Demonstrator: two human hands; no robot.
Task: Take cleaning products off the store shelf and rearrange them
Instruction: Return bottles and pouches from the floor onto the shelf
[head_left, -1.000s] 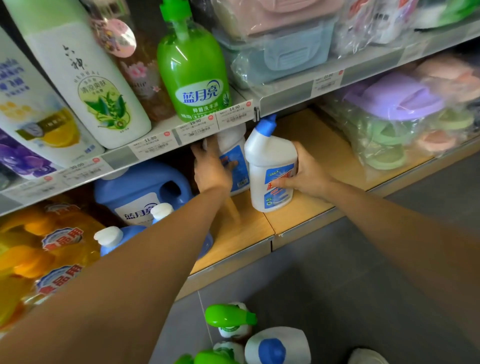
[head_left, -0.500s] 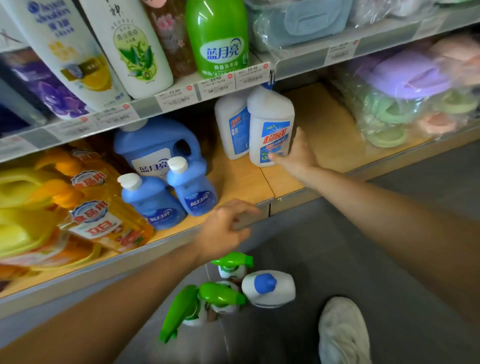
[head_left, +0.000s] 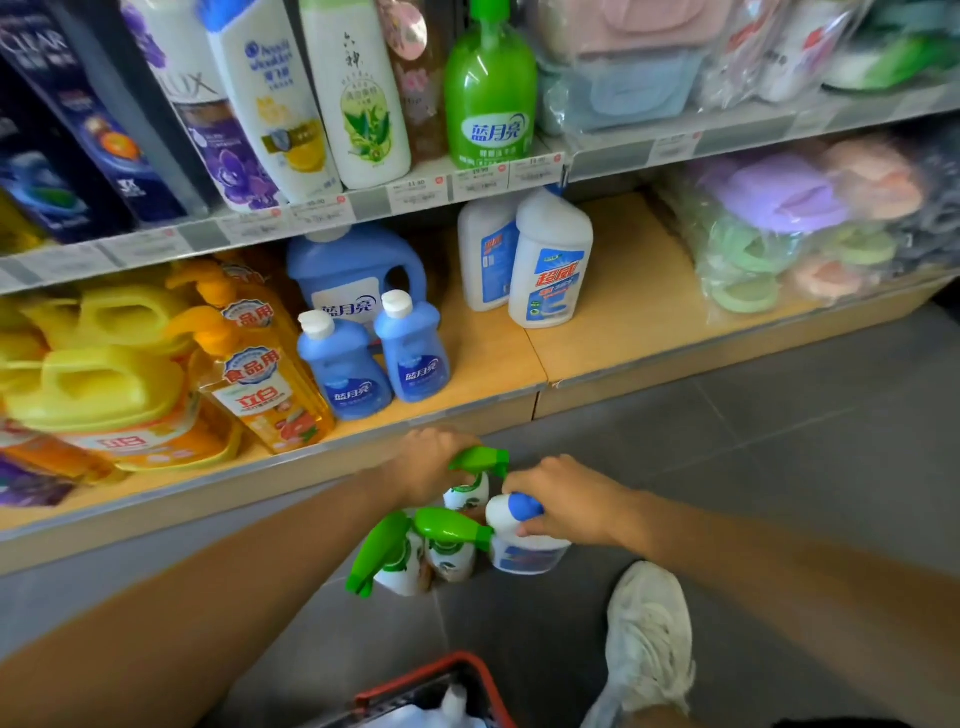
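1. Nearest me, at six o'clock, a red basket (head_left: 460, 670) sat beside my white shoe (head_left: 649, 639) on the grey floor (head_left: 779, 467).
2. Just ahead, my left hand (head_left: 428, 465) curled round the neck of a green-triggered spray bottle (head_left: 478, 462). At its three o'clock my right hand (head_left: 563, 499) clamped over the blue cap of a white cleaner bottle (head_left: 524, 553), both down at floor level against two more sprayers (head_left: 449, 551).
3. Smooth plastic and, I judged, liquid-heavy: the neck under the trigger and the shoulder below the cap looked the surest holds, the trigger itself likely to squirt.
4. Beyond, at twelve o'clock, bare wood on the bottom shelf (head_left: 631, 312) waited beside two matching white bottles (head_left: 550, 260).
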